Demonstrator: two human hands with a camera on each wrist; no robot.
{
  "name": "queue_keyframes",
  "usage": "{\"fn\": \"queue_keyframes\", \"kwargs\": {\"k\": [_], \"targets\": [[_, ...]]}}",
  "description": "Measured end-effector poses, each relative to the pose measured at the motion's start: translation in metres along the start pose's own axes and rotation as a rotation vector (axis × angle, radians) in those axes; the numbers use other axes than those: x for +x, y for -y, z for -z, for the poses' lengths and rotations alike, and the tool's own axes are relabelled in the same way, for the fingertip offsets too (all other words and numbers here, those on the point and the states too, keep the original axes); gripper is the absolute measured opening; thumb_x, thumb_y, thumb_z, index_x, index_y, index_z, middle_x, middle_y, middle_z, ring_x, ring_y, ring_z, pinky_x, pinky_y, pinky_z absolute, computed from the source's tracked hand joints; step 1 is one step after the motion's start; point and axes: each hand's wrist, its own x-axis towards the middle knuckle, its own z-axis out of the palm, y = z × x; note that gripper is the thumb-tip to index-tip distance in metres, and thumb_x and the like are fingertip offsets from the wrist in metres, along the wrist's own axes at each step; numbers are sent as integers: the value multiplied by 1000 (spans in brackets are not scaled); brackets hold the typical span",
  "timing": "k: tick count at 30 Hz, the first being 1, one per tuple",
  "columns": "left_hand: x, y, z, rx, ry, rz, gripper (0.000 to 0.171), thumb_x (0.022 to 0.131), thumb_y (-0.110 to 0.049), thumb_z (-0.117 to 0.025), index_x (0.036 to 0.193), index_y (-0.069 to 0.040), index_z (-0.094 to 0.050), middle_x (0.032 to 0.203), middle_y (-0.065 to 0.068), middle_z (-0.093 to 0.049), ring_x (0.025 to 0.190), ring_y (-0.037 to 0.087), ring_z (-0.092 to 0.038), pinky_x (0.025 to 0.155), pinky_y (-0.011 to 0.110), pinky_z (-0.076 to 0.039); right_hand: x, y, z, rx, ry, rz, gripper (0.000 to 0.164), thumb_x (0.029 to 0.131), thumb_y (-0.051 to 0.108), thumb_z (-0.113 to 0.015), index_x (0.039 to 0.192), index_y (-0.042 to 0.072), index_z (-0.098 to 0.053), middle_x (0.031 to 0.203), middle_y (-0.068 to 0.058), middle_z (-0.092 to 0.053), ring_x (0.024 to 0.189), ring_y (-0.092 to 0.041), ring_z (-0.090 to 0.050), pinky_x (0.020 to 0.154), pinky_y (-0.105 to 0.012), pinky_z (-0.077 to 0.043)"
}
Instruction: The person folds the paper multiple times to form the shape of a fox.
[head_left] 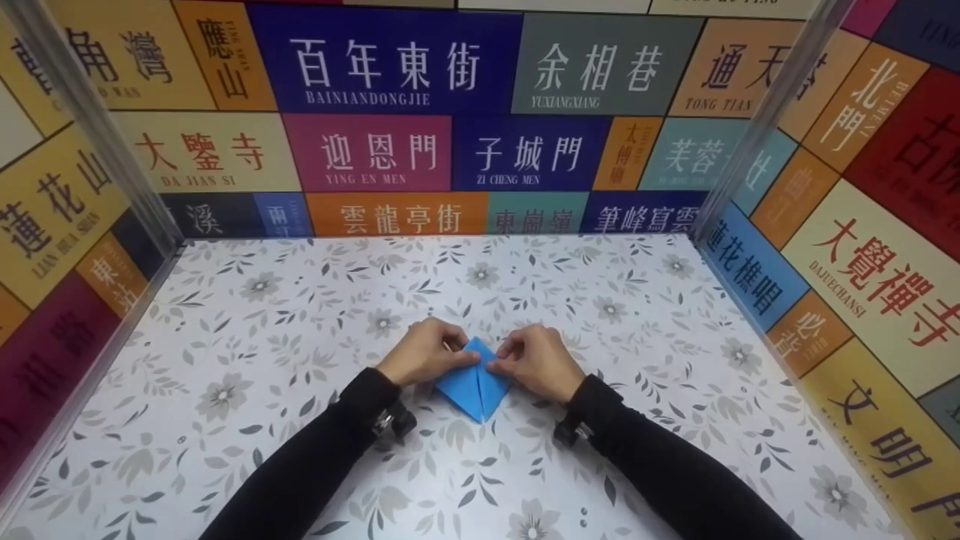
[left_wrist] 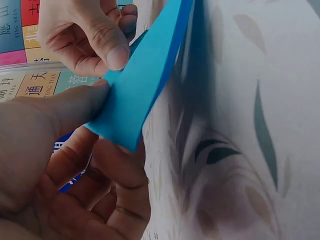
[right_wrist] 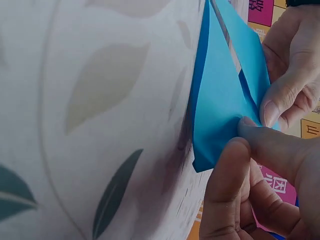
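Observation:
A folded blue sheet of paper (head_left: 469,390), diamond-shaped with a slit running down its middle, is held between both hands near the table's centre. The left hand (head_left: 427,352) pinches its upper left side, thumb on top and fingers beneath. On the upper right side, the right hand (head_left: 541,361) pinches it between thumb and curled forefinger. In the left wrist view the paper (left_wrist: 132,95) slants up off the table, both thumbs close together on its face. The right wrist view shows the two folded flaps of the paper (right_wrist: 220,95) parting along the slit.
The table (head_left: 300,435) wears a white covering with grey flowers and leaves. Panels of coloured blocks with Chinese lettering (head_left: 382,67) rise at the back and both sides. Dark sleeves (head_left: 315,457) cover both arms, and each wrist carries a strapped device (head_left: 394,420).

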Motion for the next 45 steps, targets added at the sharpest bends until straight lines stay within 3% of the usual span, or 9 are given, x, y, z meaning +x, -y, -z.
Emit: {"fn": "queue_keyframes", "kwargs": {"k": [16, 26, 37, 45], "targets": [[-1, -10, 21, 15, -136, -35, 15, 102, -27, -91, 99, -12, -88, 93, 3, -84, 79, 9, -66, 72, 23, -51, -3, -1, 13, 71, -44, -10, 6, 99, 22, -95, 100, 17, -90, 94, 1, -87, 82, -13, -75, 75, -27, -59], [-8, -21, 37, 32, -236, -26, 16, 103, -25, -91, 107, -10, -88, 100, 8, -87, 93, 26, -77, 78, 28, -58, -3, -2, 23, 39, -90, 8, 11, 100, 19, -94, 109, 14, -91, 101, -2, -90, 90, -15, -81, 87, -33, -66], [-16, -26, 39, 208, -342, -169, 11, 102, -21, -92, 105, -11, -88, 98, 7, -84, 85, 18, -74, 78, 35, -61, -7, -2, 26, -18, -107, 100, 17, 102, 14, -90, 116, 4, -89, 108, -8, -90, 96, -24, -85, 93, -45, -72], [-22, -23, 33, 366, -366, -292, 10, 101, -19, -92, 104, -11, -85, 100, 5, -82, 89, 22, -77, 77, 40, -65, -10, -4, 26, -108, -90, 125, 10, 102, 16, -89, 111, 11, -91, 112, -8, -88, 107, -31, -84, 97, -50, -69]]}}
